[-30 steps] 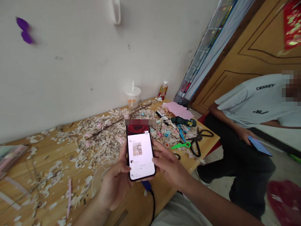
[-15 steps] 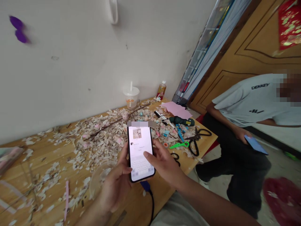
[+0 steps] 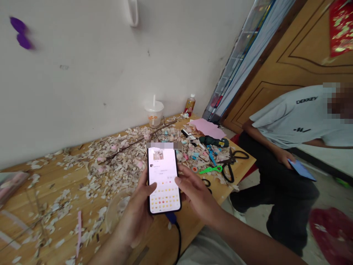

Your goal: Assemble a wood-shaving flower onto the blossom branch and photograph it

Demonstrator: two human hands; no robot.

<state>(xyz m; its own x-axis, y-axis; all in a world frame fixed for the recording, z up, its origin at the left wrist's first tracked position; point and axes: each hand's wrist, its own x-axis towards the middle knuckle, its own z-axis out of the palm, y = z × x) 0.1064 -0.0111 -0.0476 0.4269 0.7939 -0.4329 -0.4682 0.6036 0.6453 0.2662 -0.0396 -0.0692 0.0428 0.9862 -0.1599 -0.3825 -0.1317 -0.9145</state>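
Observation:
A black smartphone [image 3: 163,179] with a lit screen showing an emoji panel is upright in front of me, over the wooden table [image 3: 24,206]. My left hand [image 3: 136,215] wraps its left edge and back, thumb resting on the screen's left side. My right hand [image 3: 194,193] cups the right edge, thumb at the screen's rim. A blue plug with a black cable [image 3: 176,232] hangs from the phone's bottom.
Pale paper scraps [image 3: 116,162] litter the table. Black scissors [image 3: 230,165], green scissors [image 3: 211,170], a dark green tool [image 3: 213,141], pink paper [image 3: 208,128], a lidded cup [image 3: 153,114] and a bottle [image 3: 189,105] lie beyond. A person sits right, holding a blue phone [image 3: 302,170].
The screen went from a chat page, to a keyboard, to an emoji panel. My right thumb moved off the screen to its right edge; my left thumb came onto it.

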